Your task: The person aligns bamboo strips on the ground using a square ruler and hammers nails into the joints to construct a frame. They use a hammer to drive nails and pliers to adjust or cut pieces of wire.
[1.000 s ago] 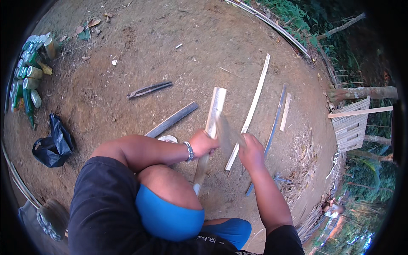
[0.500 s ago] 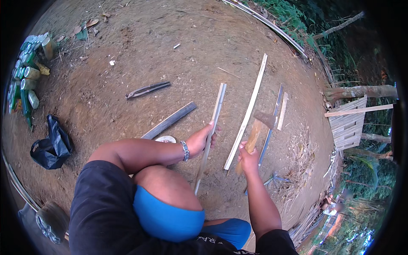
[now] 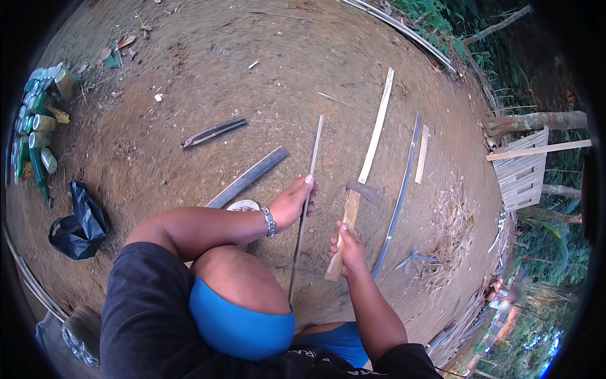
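Above brown ground (image 3: 208,76), the left hand (image 3: 295,201) is gripping a narrow strip (image 3: 316,146), likely light, springy and best held mid-length, left of the hatchet (image 3: 351,211) the right hand (image 3: 348,250) is clasping.

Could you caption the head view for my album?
Over dirt, the left hand grips a thin strip, the right hand a hatchet.

This is an outdoor yard (image 3: 208,69): bare earth (image 3: 142,158), trees (image 3: 541,121) (bottles (image 3: 36,156) alongside).

Left hand (image 3: 291,202) curled, left arm (image 3: 196,230) bent, right hand (image 3: 351,252) clenched, right forearm (image 3: 377,306) angled forward
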Available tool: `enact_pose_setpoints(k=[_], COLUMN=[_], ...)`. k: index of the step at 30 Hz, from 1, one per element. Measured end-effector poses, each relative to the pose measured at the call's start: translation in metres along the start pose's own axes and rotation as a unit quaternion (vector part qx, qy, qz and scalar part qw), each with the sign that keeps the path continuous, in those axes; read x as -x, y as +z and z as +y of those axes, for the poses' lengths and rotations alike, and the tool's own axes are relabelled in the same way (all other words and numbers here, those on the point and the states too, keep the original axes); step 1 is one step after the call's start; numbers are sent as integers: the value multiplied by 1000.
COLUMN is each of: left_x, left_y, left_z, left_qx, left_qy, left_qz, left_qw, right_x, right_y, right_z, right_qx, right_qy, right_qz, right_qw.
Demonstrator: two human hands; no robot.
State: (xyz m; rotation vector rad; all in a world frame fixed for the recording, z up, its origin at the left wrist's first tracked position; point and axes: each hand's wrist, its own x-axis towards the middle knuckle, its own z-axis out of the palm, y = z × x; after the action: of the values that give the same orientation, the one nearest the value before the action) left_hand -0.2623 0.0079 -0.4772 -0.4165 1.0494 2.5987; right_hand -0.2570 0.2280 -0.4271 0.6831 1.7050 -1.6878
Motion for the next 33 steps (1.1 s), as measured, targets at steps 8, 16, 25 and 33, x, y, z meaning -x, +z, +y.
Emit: enact_pose_setpoints(k=[8, 16, 25, 33], left_x=[-4, -9, -11, -12], left_y=[4, 2, 6, 9], left_z=[-5, -18, -22, -10], left_qx=[-141, -249, -268, -304], left_qy=[24, 105, 110, 92], left_qz=[134, 206, 233, 294], left_qw=[981, 940, 928, 901], right_x=[51, 71, 61, 63], right_y=[56, 108, 108, 115], right_z=[-46, -76, -68, -66], right_qx=[-191, -27, 26, -198], right_qy=[-53, 16, -15, -179], right_qz=[-55, -146, -105, 78], right_qw=[979, 989, 994, 961])
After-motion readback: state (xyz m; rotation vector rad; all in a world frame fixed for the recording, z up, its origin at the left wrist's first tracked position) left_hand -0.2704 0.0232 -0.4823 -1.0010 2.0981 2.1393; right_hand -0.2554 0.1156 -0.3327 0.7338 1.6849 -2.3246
